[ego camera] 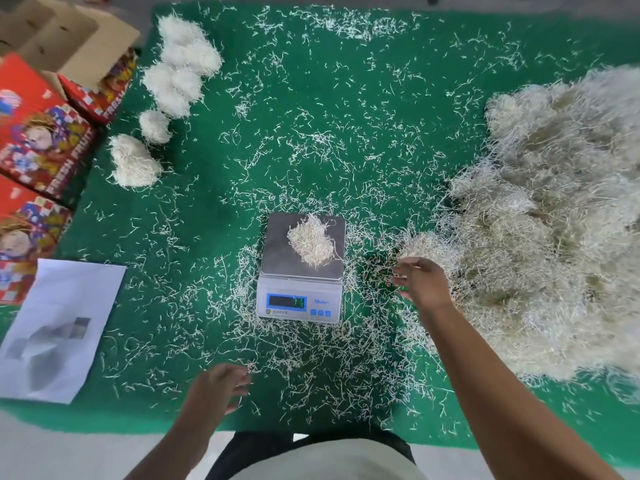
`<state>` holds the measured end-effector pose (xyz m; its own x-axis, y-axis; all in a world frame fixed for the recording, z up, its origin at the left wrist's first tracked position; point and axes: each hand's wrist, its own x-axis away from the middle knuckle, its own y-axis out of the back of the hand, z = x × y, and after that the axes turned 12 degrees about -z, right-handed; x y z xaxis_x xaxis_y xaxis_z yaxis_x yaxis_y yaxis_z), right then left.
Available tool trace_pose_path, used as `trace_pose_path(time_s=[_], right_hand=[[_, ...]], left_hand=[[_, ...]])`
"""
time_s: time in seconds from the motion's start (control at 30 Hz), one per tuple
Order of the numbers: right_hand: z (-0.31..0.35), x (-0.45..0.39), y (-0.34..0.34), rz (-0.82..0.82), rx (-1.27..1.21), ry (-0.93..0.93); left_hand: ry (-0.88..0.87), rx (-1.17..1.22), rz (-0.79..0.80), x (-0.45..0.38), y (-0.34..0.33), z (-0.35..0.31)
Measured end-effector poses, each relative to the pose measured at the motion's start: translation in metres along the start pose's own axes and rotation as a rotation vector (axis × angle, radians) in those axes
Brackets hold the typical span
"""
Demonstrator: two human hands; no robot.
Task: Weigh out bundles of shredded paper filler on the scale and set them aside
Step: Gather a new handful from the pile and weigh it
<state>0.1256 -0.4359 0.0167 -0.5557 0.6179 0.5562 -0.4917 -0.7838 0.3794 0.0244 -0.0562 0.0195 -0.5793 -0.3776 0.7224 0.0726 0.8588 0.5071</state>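
Between the hands and a little ahead of them: a scale (300, 268) with a small bundle (310, 243) of shredded paper on its steel platter, toward the right half; bundle elongated, long axis running from the far left corner of the platter toward the near right, upper end narrower. Scale display facing the person, digits too blurred to read. Right hand (420, 280) just right of the scale, fingers spread and relaxed, gripping nothing, fingertips at the fringe of the big loose pile (550, 223) of filler spreading out beyond and to the right of it. Left hand (218, 386) nearer the body, left of the scale, fingers loosely curled, empty, hovering over scattered shreds. Well ahead and to the left of the left hand, a row of finished bundles (166, 95). Under everything a green mat (346, 116) on the floor, littered with stray strands. Far left of the left hand, a white sheet (59, 327) and red printed cartons (38, 140), one open.
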Motion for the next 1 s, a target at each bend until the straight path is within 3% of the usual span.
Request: trace_pose_path(time_s=[0.37, 0.77, 0.87, 1.0], right_hand=[[0.074, 0.024, -0.094, 0.146, 0.023, 0.209], [0.069, 0.020, -0.107, 0.118, 0.062, 0.264], [0.055, 0.013, -0.097, 0.058, 0.062, 0.240], [0.027, -0.013, -0.063, -0.185, 0.337, 0.306]], left_hand=[[0.088, 0.117, -0.086, 0.000, 0.025, 0.036], [0.150, 0.181, -0.101, -0.003, 0.029, 0.060], [0.144, 0.167, -0.104, -0.003, 0.029, 0.058], [0.143, 0.162, -0.097, -0.003, 0.031, 0.056]])
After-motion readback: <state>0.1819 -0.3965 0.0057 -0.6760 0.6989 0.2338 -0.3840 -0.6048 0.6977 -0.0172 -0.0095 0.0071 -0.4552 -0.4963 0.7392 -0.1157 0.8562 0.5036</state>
